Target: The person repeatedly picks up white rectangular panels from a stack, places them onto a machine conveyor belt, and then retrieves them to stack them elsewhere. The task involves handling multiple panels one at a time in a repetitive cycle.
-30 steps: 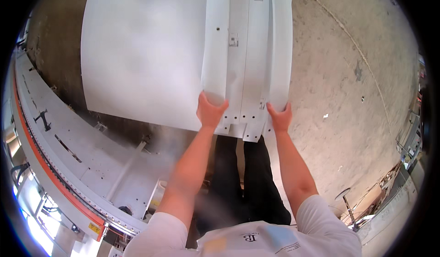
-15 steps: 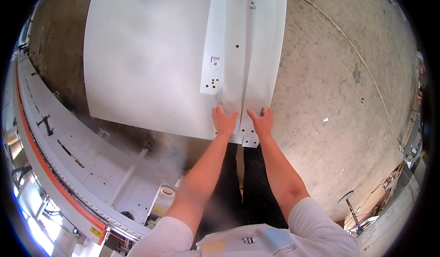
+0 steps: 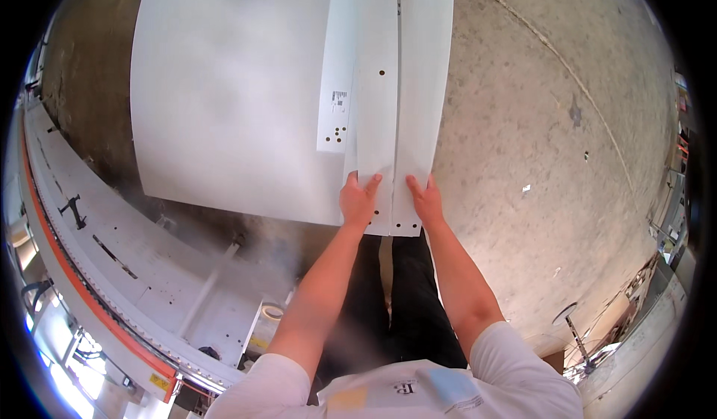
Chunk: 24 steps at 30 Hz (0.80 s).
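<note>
Two long white panels lie side by side, a narrow seam between them. My left hand (image 3: 359, 201) grips the near end of the left panel (image 3: 376, 113), thumb on its top face and fingers at its outer edge. In the same way my right hand (image 3: 427, 200) holds the right panel (image 3: 422, 113), its thumb on top. The fingertips of both hands are partly hidden by the edges. Small holes dot the near ends of the panels. A shorter white panel (image 3: 333, 53) with several holes and a label lies just left of them.
Beneath the panels is a large white sheet (image 3: 224, 90), stretching left. Concrete floor (image 3: 523, 120) with a long crack lies to the right. At the lower left runs a long machine bed (image 3: 142, 247) with an orange strip; a roll of tape (image 3: 272, 311) sits near my left arm.
The right panel has shifted left against the left panel, narrowing the gap, and their near ends now line up more evenly. My right hand has moved slightly left and flattened onto the panel.
</note>
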Motion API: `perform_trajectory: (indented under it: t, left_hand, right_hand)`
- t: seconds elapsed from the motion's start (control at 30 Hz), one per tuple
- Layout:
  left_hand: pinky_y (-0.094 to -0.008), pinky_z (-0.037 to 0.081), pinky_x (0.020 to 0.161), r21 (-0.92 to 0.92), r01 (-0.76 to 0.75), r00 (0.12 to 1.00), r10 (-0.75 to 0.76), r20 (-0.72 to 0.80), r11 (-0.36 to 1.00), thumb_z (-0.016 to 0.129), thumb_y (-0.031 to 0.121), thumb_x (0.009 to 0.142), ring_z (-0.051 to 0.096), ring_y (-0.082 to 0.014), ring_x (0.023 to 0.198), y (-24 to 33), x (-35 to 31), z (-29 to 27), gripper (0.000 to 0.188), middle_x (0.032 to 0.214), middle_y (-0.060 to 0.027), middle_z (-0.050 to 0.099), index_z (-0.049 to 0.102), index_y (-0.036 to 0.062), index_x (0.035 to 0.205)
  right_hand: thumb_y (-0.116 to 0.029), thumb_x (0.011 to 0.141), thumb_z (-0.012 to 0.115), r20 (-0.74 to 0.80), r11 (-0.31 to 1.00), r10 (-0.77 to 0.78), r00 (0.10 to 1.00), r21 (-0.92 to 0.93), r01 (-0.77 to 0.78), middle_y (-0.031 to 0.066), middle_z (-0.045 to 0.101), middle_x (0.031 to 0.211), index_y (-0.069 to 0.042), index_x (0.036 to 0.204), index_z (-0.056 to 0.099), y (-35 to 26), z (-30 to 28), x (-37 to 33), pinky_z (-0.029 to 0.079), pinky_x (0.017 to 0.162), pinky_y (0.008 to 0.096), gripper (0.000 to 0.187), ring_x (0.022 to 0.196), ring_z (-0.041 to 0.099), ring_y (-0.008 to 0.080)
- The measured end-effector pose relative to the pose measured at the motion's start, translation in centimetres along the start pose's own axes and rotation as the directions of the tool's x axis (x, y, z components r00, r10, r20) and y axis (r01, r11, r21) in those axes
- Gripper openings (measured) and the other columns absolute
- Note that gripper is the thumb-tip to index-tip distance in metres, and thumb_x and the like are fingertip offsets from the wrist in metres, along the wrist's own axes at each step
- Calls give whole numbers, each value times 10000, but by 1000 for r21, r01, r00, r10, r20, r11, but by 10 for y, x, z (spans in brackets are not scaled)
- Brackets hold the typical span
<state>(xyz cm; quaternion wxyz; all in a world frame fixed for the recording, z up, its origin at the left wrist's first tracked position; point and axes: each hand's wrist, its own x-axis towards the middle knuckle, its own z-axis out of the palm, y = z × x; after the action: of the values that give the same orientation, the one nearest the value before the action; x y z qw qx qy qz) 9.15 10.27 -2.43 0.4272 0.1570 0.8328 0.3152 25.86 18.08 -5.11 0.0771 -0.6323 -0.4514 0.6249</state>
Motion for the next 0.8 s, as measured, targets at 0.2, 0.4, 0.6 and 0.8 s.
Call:
perform_trajectory:
  t: [0.2, 0.4, 0.6, 0.8]
  left_hand:
    - [-443, 488, 959, 241, -139, 990, 134, 34, 961, 688, 413, 935, 633, -359, 1139, -6, -36, 0, 568, 1215, -231, 662, 579, 0, 1310]
    - [-417, 321, 1182, -487, -80, 943, 225, 247, 870, 427, 480, 1076, 422, -309, 1410, 21, -77, 25, 640, 1582, -150, 380, 369, 54, 1550]
    - [-467, 365, 1164, -747, 614, 773, -3, 635, 254, 293, 753, 985, 485, -339, 1365, 109, -80, 46, 898, 1495, -158, 511, 462, 27, 1485]
    - [-556, 325, 1175, -791, 608, 790, 50, 611, 67, 286, 895, 872, 460, -376, 1382, 157, -94, 29, 1065, 1516, -137, 493, 416, 69, 1531]
  right_hand:
    - [-331, 937, 725, 135, 815, 254, 958, 504, -287, 115, 682, 1206, -2, 1314, 573, -7, 3, -28, 492, 966, 365, 524, 1111, 635, 227]
    - [-274, 864, 785, 310, 971, 27, 950, 218, -99, 110, 698, 1126, -1, 1286, 576, -69, -35, -68, 534, 917, 382, 544, 1040, 659, 218]
    - [-548, 704, 832, 139, 910, 86, 986, -415, -21, 191, 704, 1176, -24, 1287, 590, -120, -133, -194, 513, 955, 399, 820, 1114, 677, 322]
    - [-584, 681, 811, 69, 553, 134, 989, -833, -17, 188, 697, 1116, -46, 1156, 618, -171, -233, -337, 525, 902, 437, 742, 1069, 666, 345]
